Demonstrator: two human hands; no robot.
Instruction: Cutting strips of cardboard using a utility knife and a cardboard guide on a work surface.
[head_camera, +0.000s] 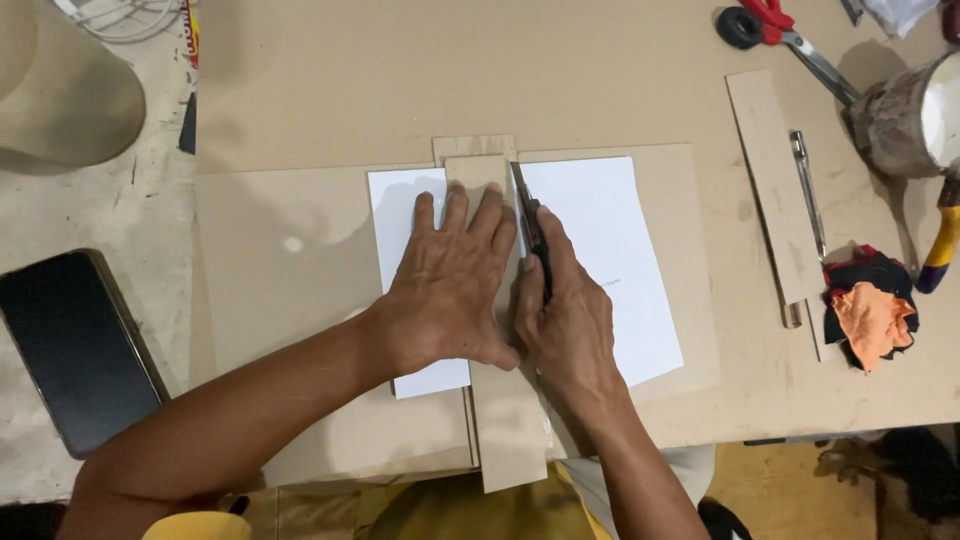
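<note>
My left hand (452, 285) lies flat, fingers spread, pressing a long cardboard strip (508, 430) onto a white sheet of paper (610, 240). My right hand (568, 315) grips a dark utility knife (530, 225), its blade running along the strip's right edge over the paper. The paper rests on a cardboard board (290, 300) on the table. The strip reaches from above the paper's top edge to past the table's near edge.
A dark phone (75, 350) lies at the left. On the right are a narrow cardboard strip (775, 180), a pen (807, 190), red-handled scissors (790, 35), a wrapped roll (905, 115), and black and orange cloth scraps (870, 310).
</note>
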